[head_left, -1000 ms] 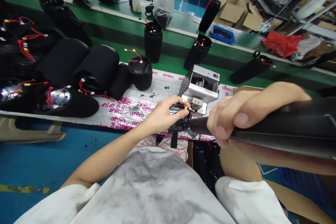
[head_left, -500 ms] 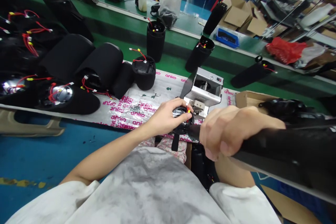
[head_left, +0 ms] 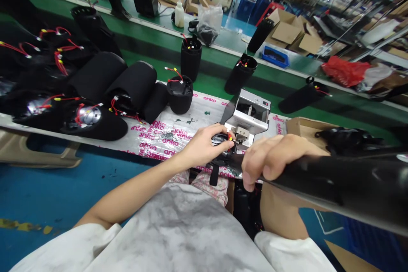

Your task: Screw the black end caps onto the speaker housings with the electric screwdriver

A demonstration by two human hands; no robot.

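My left hand point(head_left: 207, 146) is closed over a round black housing point(head_left: 219, 159). Its thumb and fingers press at the rim, where red wires with a yellow connector point(head_left: 230, 138) show between the fingertips. A short black strap point(head_left: 214, 176) hangs from the housing over the table edge. My right hand point(head_left: 274, 159) wraps round a thick black electric screwdriver point(head_left: 338, 178), which looms close to the camera. Its narrow end point(head_left: 236, 161) points left at the housing; whether the tip touches is hidden. Just beyond both hands stands a silver screw feeder point(head_left: 251, 112).
Black cylinders with red wires crowd the left, including a short upright one point(head_left: 180, 97). Others stand along the green belt point(head_left: 210, 66). A cardboard box point(head_left: 296, 125) of black parts lies right. The work surface wears printed plastic film point(head_left: 178, 129). A beige stool point(head_left: 41, 151) is at left.
The view has shifted slightly, so things on the left sit lower and farther right. The screwdriver's body has swung a little, while both hands keep their grips.
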